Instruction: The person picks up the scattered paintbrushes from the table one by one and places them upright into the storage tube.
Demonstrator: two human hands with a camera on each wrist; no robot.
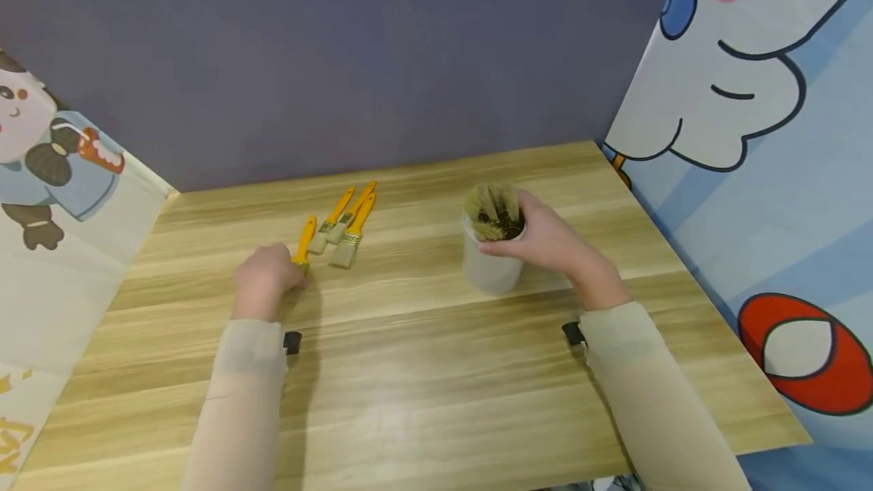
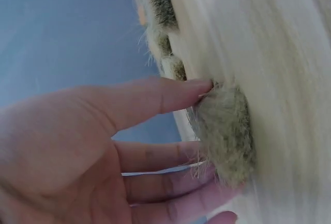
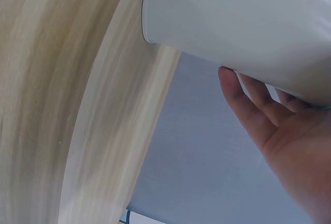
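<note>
Wooden table (image 1: 423, 400), and here's the white pot (image 1: 491, 271), right hand (image 1: 542, 232) curled part-open round it, tan bristles (image 1: 489, 203) poking up inside; left of the pot, left hand (image 1: 266, 271) pinches a yellow-handled brush (image 1: 305, 241) bristle-end, handle pointing away

- Long left sleeve (image 1: 232, 415) and long right sleeve (image 1: 664, 400), both plain pale cream-beige, looking smooth and fairly close-fitting
- Left cuff (image 1: 252, 336) and right cuff (image 1: 617, 330) ending at the wrists, a faint grey-green band near each
- One thin crease across the left forearm cloth
- Small blocky black left wrist device (image 1: 292, 343) and black right wrist device (image 1: 574, 334), each on the inner side
- Left hand (image 1: 268, 271) and right hand (image 1: 546, 235) both bare
</note>
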